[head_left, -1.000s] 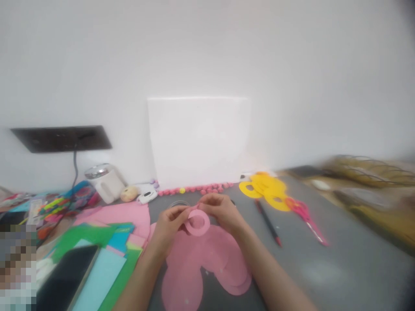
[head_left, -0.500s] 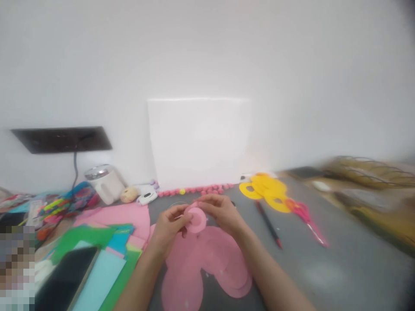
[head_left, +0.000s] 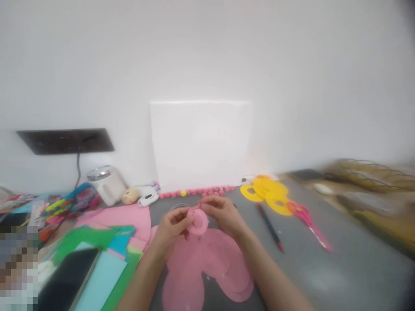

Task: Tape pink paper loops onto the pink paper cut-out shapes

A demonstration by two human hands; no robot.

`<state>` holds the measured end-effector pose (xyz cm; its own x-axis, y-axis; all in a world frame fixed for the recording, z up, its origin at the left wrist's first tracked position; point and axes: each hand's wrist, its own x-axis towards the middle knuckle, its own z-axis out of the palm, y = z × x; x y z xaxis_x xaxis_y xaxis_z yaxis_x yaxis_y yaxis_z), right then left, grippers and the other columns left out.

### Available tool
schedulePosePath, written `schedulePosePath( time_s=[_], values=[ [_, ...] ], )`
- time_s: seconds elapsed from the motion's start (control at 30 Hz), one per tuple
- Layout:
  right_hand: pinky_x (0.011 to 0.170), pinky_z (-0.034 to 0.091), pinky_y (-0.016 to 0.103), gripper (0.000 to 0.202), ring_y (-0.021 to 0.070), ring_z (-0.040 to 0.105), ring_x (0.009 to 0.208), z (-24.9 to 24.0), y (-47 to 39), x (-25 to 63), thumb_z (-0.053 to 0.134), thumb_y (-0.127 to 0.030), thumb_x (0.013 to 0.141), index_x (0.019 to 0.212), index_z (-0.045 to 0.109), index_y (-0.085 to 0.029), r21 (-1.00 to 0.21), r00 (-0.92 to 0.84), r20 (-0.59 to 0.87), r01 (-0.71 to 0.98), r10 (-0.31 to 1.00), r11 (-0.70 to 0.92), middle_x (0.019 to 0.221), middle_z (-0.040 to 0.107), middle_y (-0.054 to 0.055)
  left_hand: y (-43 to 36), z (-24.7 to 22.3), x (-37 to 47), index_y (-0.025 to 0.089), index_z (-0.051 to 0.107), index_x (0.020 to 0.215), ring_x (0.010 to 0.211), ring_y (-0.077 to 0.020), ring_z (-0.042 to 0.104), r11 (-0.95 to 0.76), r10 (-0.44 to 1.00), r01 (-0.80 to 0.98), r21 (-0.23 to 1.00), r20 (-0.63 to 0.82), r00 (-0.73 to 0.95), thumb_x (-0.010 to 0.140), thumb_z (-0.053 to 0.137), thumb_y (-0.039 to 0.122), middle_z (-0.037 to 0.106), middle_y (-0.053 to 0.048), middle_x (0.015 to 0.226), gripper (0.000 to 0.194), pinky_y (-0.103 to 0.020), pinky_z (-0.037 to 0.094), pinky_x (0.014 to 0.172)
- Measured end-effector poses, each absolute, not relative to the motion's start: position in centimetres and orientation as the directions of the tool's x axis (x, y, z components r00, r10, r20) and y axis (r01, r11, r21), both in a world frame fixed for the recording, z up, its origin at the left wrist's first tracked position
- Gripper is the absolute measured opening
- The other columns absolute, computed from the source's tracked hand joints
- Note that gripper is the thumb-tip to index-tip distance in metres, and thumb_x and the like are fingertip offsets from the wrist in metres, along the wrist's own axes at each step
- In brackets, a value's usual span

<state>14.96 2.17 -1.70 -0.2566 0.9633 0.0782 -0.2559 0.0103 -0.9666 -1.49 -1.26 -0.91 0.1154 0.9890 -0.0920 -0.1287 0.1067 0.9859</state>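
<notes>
A small pink paper piece (head_left: 201, 228), curled into a round spiral, is held up between both hands over the grey table. My left hand (head_left: 173, 225) pinches it at its left side with thumb and fingers. At its top edge my right hand (head_left: 218, 212) grips a strip of the same paper between thumb and fingertips. Below the hands lie several flat pink paper circles (head_left: 183, 285), overlapping one another. The fingertips partly hide the centre of the curl, which is also blurred.
Coloured paper sheets (head_left: 106, 270) and a dark phone (head_left: 69, 276) lie left. Small pink rolled pieces (head_left: 196, 192) line the foot of a white board (head_left: 201, 147). Right are yellow paper rings (head_left: 270, 190), a dark pencil (head_left: 270, 229) and pink scissors (head_left: 308, 222). A white mug (head_left: 108, 185) stands back left.
The whole view has shifted slightly. Both hands keep their pinch on the pink paper piece, which is turned a little, with the right fingertips nearer the left ones.
</notes>
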Motion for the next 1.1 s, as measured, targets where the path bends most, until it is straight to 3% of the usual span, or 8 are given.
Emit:
schedulePosePath(
  time_s=[0.13, 0.37, 0.63, 0.97, 1.1],
  values=[
    [0.071, 0.049, 0.029, 0.022, 0.0155, 0.062, 0.074, -1.73, 2.19, 15.01, 0.072, -0.032, 0.065, 0.08, 0.07, -0.016, -0.957, -0.291, 0.082, -0.291, 0.953, -0.007, 0.083, 0.07, 0.006, -1.34, -0.84, -1.58, 0.013, 0.069, 0.082, 0.054, -0.009, 0.05, 0.11, 0.988, -0.149, 0.983, -0.091, 0.126, 0.067, 0.072, 0.036, 0.06, -0.004, 0.074, 0.027, -0.02, 0.039, 0.043],
    [0.061, 0.047, 0.026, 0.017, 0.0121, 0.058, 0.061, -1.66, 1.93, 14.77, 0.076, -0.028, 0.061, 0.067, 0.066, -0.015, -0.972, -0.267, 0.075, -0.236, 0.961, 0.011, 0.065, 0.065, 0.001, -1.5, -0.75, -1.45, 0.013, 0.063, 0.069, 0.053, -0.0103, 0.052, 0.091, 0.982, -0.142, 0.986, -0.066, 0.175, 0.075, 0.065, 0.038, 0.059, -0.003, 0.064, 0.026, -0.02, 0.039, 0.044],
    [0.064, 0.046, 0.025, 0.017, 0.0118, 0.057, 0.064, -2.16, 2.24, 14.83, 0.077, -0.026, 0.059, 0.067, 0.065, -0.016, -0.963, -0.227, 0.059, -0.271, 0.972, -0.005, 0.067, 0.064, 0.0, -1.52, -0.74, -1.44, 0.013, 0.066, 0.079, 0.054, -0.0095, 0.049, 0.103, 0.985, -0.147, 0.984, -0.08, 0.151, 0.071, 0.068, 0.037, 0.056, -0.002, 0.067, 0.025, -0.02, 0.039, 0.045],
    [0.073, 0.048, 0.028, 0.022, 0.0152, 0.062, 0.076, -1.92, 2.18, 15.04, 0.073, -0.032, 0.066, 0.081, 0.071, -0.016, -0.958, -0.279, 0.058, -0.286, 0.959, -0.025, 0.082, 0.069, 0.006, -1.34, -0.77, -1.68, 0.014, 0.066, 0.072, 0.056, -0.0091, 0.049, 0.123, 0.985, -0.256, 0.959, -0.085, 0.153, 0.07, 0.07, 0.035, 0.054, -0.002, 0.071, 0.021, -0.019, 0.038, 0.044],
    [0.07, 0.049, 0.029, 0.021, 0.0142, 0.062, 0.069, -2.14, 2.34, 15.07, 0.075, -0.031, 0.063, 0.077, 0.069, -0.016, -0.951, -0.252, 0.067, -0.308, 0.965, -0.014, 0.073, 0.068, 0.004, -1.54, -0.53, -1.75, 0.014, 0.069, 0.078, 0.056, -0.0093, 0.049, 0.148, 0.977, -0.267, 0.952, -0.099, 0.187, 0.071, 0.07, 0.034, 0.056, -0.003, 0.07, 0.022, -0.019, 0.038, 0.044]
  ],
)
